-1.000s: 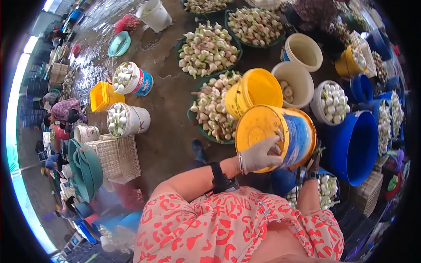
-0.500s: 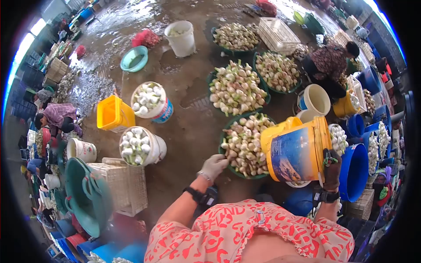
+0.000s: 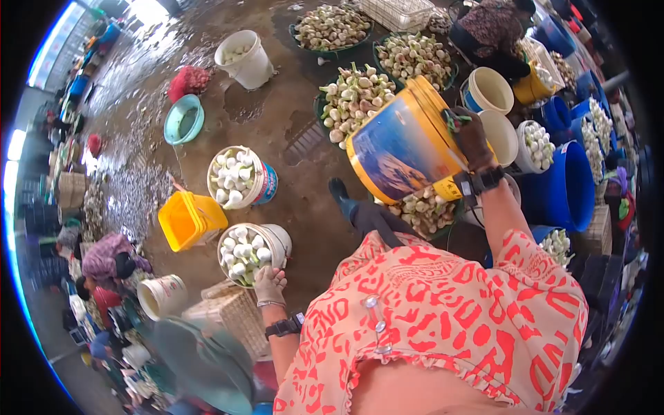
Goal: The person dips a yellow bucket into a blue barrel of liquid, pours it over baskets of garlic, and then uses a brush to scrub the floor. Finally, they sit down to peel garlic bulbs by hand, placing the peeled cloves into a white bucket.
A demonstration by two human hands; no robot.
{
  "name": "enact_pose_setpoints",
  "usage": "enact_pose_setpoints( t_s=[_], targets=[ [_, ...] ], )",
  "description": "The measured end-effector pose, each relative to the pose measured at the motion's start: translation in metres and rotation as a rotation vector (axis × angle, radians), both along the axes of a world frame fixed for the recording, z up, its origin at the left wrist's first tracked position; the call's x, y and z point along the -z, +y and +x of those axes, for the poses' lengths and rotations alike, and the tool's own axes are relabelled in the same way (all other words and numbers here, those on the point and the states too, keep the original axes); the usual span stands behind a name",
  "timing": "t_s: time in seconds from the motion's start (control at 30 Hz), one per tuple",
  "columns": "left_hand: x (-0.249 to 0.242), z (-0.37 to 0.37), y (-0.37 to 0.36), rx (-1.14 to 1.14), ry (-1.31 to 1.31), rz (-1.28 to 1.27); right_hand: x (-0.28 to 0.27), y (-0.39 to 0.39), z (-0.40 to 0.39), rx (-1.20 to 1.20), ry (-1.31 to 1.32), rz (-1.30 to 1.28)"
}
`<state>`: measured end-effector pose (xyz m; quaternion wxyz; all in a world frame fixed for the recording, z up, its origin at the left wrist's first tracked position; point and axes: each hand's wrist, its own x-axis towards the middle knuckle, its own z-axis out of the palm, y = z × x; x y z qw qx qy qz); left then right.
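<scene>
My right hand, in a dark glove, grips the rim of a yellow bucket with a blue picture label. Something small and green shows at its fingers. The bucket is tilted and held up over a basin of garlic bulbs, hiding much of it. My left hand, in a pale glove, is at the near edge of a white bucket filled with cleaned white garlic. Its fingers are apart and loosely bent. Behind that stands another white bucket of cleaned garlic.
An empty-looking yellow square bucket stands at left. Wicker crates and a green tub are near my left arm. More garlic basins lie ahead, blue barrels at right. A crouching person is at upper right.
My left hand has left the garlic basin and swung left to the white bucket. My right hand has raised the yellow bucket and brought it forward and left. The view has turned.
</scene>
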<state>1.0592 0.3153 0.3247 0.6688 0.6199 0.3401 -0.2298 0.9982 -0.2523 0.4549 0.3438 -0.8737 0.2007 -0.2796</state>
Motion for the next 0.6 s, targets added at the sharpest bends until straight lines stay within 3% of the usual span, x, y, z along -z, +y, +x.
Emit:
enact_pose_setpoints(
  t_s=[0.03, 0.1, 0.17, 0.23, 0.27, 0.33, 0.43, 0.5, 0.6],
  targets=[
    [0.002, 0.016, 0.005, -0.039, 0.007, 0.022, 0.014, -0.006, 0.017, 0.016, -0.002, 0.011],
    [0.011, 0.051, 0.022, -0.080, 0.020, 0.028, 0.047, -0.023, 0.064, -0.042, -0.128, 0.465],
    [0.028, 0.096, 0.052, -0.220, 0.111, -0.011, 0.049, -0.028, 0.111, -0.073, -0.179, 0.595],
    [0.023, 0.128, 0.058, -0.295, 0.100, 0.086, 0.048, -0.037, 0.157, 0.005, -0.064, 0.560],
    [0.021, 0.148, 0.058, -0.287, 0.094, 0.095, 0.052, -0.041, 0.181, 0.051, -0.022, 0.389],
    [0.017, 0.177, 0.060, -0.330, 0.264, 0.200, 0.072, -0.059, 0.222, 0.091, -0.022, 0.510],
    [0.026, 0.224, 0.057, -0.377, 0.258, 0.197, 0.110, -0.096, 0.273, 0.144, -0.048, 0.608],
    [0.042, 0.255, 0.059, -0.282, 0.276, 0.140, 0.104, -0.095, 0.298, 0.211, 0.135, 0.234],
    [0.111, 0.309, 0.087, -0.237, 0.453, -0.027, 0.099, -0.105, 0.332, 0.312, 0.237, 0.162]
  ],
)
